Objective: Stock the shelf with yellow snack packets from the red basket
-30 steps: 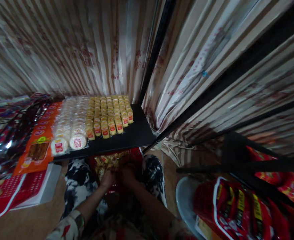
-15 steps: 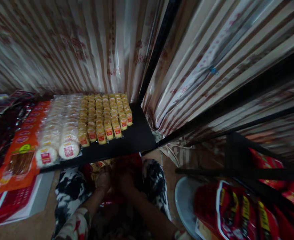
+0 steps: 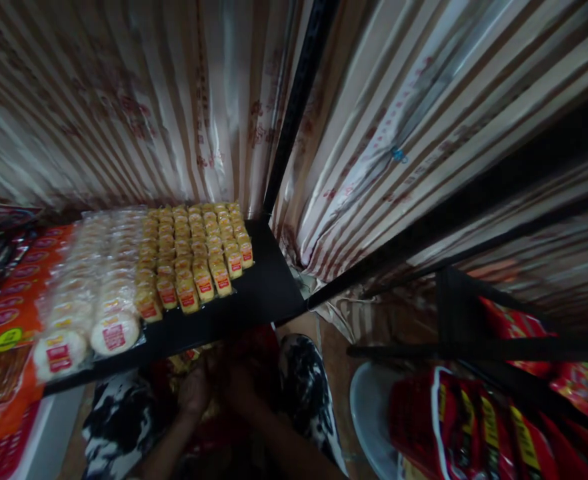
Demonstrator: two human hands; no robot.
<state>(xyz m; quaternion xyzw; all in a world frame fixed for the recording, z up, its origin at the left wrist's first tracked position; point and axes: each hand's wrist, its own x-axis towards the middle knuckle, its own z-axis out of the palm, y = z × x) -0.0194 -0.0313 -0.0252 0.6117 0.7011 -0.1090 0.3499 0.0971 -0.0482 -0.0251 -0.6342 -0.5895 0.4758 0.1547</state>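
Note:
Between my knees, below the shelf's front edge, my left hand and my right hand are close together over a dark red bag or container whose kind I cannot make out. Small yellow packets show beside my left hand. Shadow and blur hide the fingers of both hands, and anything they hold. On the black shelf in front of me stand rows of small yellow wrapped snacks with red labels. To their left are two rows of round white wrapped cakes.
An orange snack packet lies left of the cakes. Striped curtains hang behind the shelf, beside a black metal post. At right stand a pale basin, red packets with yellow labels and a dark rack bar.
My view has shifted, so the shelf and its snacks appear lower and farther left. Both hands stay low between my knees and look slightly closer together.

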